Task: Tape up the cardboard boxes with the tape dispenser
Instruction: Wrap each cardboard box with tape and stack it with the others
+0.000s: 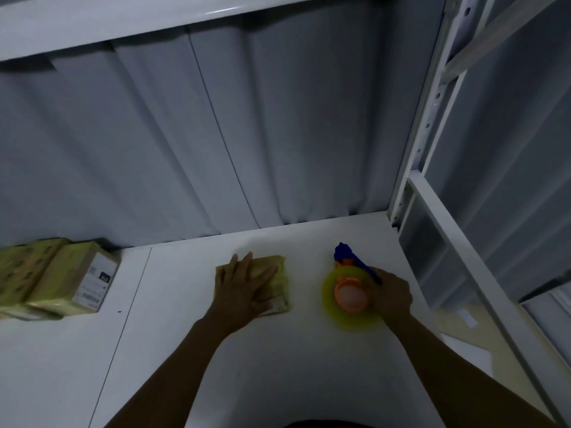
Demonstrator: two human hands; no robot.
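The box (282, 287) is being held down by the flat left hand (244, 285) so it cannot slide; the right hand (391, 296) is gripping the tape dispenser (346, 295), ready.

— What's carrying everything?
— A white shelf board (185, 350), with a seam toward its left.
— And on it?
— A small flat box (280, 282) mid-shelf, a tape dispenser (350, 299) near its right, and taped boxes (71, 279) far left, by the back wall.

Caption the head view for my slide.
Left hand flat on a small box; right hand grips the tape dispenser beside it.
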